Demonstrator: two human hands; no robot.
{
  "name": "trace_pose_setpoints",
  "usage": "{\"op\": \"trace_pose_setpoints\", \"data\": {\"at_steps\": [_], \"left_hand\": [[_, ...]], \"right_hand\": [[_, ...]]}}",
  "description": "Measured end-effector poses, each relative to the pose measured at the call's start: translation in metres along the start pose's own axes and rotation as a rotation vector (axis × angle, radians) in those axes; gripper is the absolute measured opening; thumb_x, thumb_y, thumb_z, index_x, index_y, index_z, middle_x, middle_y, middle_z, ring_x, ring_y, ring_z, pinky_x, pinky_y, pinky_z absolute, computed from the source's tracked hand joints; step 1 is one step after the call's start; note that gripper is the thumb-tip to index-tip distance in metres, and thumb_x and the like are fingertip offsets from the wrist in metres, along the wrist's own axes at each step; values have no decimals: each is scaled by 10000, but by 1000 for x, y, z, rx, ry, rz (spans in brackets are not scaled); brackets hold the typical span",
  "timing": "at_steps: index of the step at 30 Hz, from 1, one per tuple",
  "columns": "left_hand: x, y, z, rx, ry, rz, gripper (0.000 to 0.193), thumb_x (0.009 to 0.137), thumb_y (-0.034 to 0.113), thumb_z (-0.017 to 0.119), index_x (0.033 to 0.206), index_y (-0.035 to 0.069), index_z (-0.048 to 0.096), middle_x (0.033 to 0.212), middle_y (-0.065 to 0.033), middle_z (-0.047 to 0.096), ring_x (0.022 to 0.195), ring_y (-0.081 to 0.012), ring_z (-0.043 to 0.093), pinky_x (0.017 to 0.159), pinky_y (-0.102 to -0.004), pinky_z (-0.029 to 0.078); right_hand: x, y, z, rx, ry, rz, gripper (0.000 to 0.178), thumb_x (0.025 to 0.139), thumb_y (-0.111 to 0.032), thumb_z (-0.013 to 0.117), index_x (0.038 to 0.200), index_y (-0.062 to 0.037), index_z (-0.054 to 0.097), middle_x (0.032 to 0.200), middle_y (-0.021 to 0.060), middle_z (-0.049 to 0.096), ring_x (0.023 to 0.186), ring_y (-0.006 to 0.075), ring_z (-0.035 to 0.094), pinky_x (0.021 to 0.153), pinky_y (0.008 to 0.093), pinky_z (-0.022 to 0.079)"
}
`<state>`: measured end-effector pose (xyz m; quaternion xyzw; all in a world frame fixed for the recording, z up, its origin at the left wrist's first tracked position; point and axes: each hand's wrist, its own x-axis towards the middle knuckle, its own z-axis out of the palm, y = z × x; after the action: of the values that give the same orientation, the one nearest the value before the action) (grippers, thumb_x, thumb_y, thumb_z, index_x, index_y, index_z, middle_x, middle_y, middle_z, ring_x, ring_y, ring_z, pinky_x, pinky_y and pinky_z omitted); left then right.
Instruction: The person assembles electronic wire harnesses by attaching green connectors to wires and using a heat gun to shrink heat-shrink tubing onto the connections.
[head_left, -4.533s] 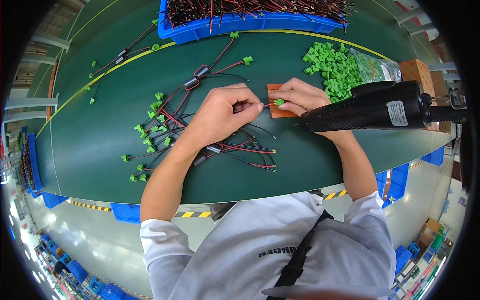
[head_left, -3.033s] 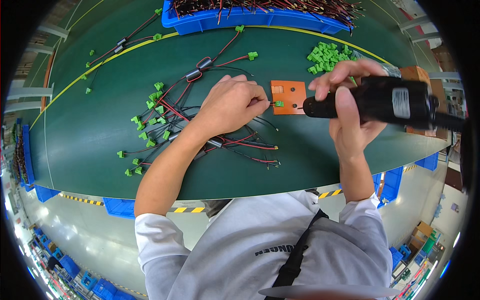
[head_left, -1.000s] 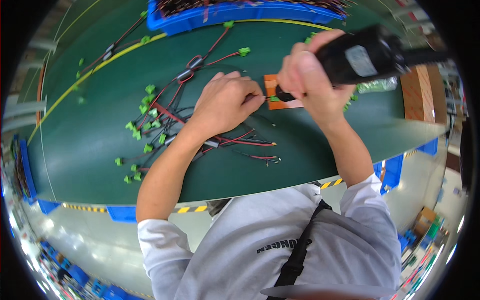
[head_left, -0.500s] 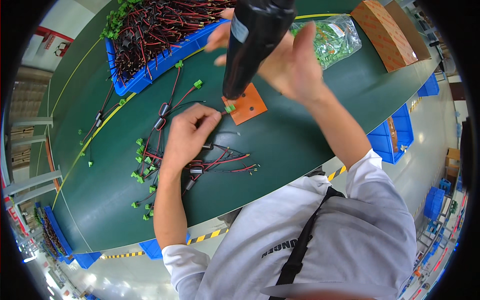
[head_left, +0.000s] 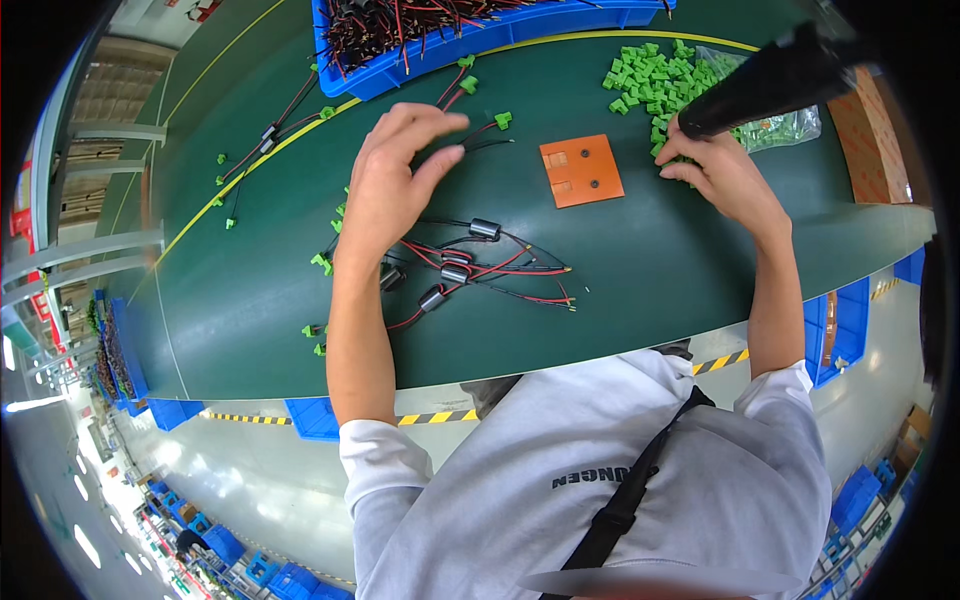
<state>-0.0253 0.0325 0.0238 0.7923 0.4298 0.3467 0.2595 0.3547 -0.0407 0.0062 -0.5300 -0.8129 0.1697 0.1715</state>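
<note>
Both hands over green tabletop: left hand fingers spread above wire harness; right hand pinching green connectors, black screwdriver tucked in.

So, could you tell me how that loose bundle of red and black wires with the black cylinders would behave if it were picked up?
The wire bundle would probably sag limply, since its thin leads already curl across the green table. The black cylinders would likely dangle and swing. Its crossed strands may tangle.
</note>
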Motion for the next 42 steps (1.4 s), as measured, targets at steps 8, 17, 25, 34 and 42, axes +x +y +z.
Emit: {"op": "trace_pose_setpoints", "data": {"at_steps": [8,17,25,34,42], "left_hand": [[-28,21,14,-1,-611,243,278,760,93,850,1031,68,791,968,-45,723,1037,-259,619,961,-416,476],[-18,14,25,-139,-512,133,155,915,59,738,1045,-25,749,921,-97,663,791,-245,629,695,-335,501],[-26,10,37,-388,-393,-214,154,962,94,710,1037,-37,742,885,-115,662,746,-207,672,664,-362,520],[-25,10,38,-430,-426,-271,175,1002,131,686,1036,-26,754,822,-73,660,674,-134,630,623,-307,501],[-25,12,40,-529,-422,-303,206,1007,155,692,979,-45,734,837,-52,641,687,-117,607,623,-290,488]], "right_hand": [[-15,9,-18,97,-21,-4,118,918,-117,737,996,-53,676,1206,74,641,1128,273,588,970,384,463],[11,47,-10,1008,530,111,249,1077,-102,562,1293,-1,634,1217,101,722,1117,184,702,981,332,565],[72,-60,27,1338,11,260,321,996,-180,689,1245,1,594,1054,161,725,898,245,764,710,334,614],[60,-68,37,1123,-146,176,144,1032,-90,638,1149,-22,686,913,59,739,724,94,692,594,212,518],[60,-70,43,1187,-75,187,141,1029,-102,656,1135,-9,670,962,62,739,796,90,683,684,226,559]]}}
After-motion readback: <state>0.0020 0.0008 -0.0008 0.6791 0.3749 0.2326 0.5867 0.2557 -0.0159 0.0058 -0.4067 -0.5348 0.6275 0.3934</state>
